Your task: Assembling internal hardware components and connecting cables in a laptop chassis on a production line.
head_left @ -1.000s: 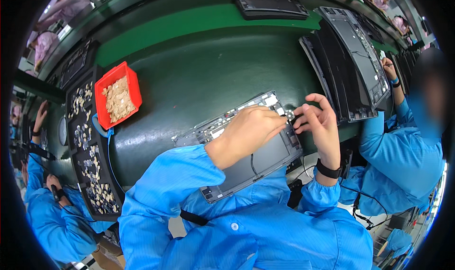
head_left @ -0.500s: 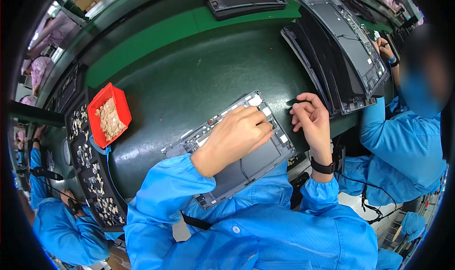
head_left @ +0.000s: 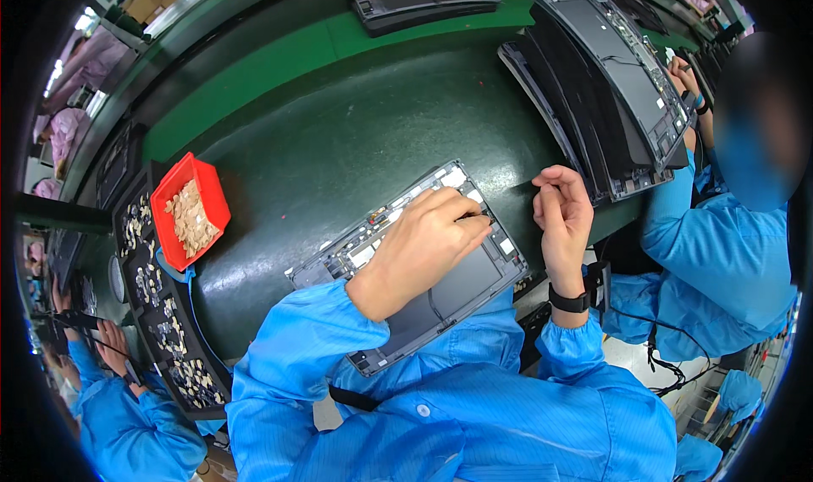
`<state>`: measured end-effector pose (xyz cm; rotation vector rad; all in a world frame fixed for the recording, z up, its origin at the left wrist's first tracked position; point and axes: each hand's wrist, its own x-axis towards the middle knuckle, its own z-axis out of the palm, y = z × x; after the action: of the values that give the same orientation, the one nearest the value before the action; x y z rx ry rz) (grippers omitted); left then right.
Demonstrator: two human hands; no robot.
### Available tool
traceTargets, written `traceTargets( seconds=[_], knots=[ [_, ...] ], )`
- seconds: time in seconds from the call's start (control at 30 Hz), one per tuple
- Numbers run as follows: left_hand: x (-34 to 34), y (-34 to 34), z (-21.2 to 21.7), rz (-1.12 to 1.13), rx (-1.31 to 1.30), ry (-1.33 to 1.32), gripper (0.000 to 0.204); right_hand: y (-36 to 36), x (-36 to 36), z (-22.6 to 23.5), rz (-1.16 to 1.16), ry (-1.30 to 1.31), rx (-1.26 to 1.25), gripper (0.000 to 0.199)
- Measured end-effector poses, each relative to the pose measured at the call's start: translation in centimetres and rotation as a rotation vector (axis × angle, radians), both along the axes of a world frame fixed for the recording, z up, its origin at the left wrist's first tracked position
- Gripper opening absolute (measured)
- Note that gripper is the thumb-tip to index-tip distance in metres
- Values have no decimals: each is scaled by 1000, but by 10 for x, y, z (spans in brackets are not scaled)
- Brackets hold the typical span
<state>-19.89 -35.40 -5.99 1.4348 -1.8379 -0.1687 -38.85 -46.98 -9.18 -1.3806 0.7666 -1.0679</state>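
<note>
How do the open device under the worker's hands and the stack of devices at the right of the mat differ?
The open device lies single and flat on the dark mat with the left hand pressing on it; the stacked devices overlap, leaning on each other, untouched. The right hand hovers beside the single one, off its edge. Both are dark, rectangular, with exposed internals.

Sleeves: I wore a bright blue smock (head_left: 474,414), cuffs gathered.
Right wrist: I had a black strap (head_left: 569,300) with a dark cable (head_left: 644,330).
Hands: bare.
</note>
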Motion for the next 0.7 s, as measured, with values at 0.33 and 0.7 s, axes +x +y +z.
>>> traceTargets(
  seconds=[0.33, 0.7],
  knots=[
    [1, 1, 2, 16, 34, 3, 14, 1, -1, -5, 13, 44, -72, 27],
    [-35, 43, 10, 179, 365, -289, 107, 35, 18, 32, 91, 745, -648, 22]
  ],
)
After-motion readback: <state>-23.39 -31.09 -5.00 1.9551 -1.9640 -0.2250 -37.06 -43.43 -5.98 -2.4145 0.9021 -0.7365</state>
